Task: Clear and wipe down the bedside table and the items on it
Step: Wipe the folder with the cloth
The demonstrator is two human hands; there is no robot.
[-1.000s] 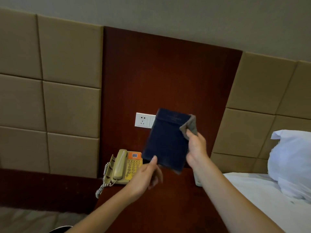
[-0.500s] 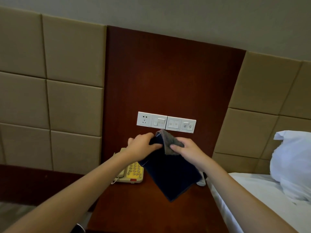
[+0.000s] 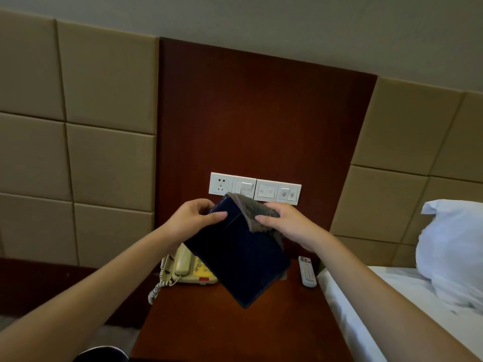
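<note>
Gripping dark folder (image 3: 240,262): left hand (image 3: 194,220) | pinching grey cloth (image 3: 253,210): right hand (image 3: 290,226)

Tan padded wall panels (image 3: 104,165) left and right; dark wood panel (image 3: 261,121) far centre, white switch plate (image 3: 254,188); white bed (image 3: 366,309), pillow (image 3: 454,246) right.
</note>
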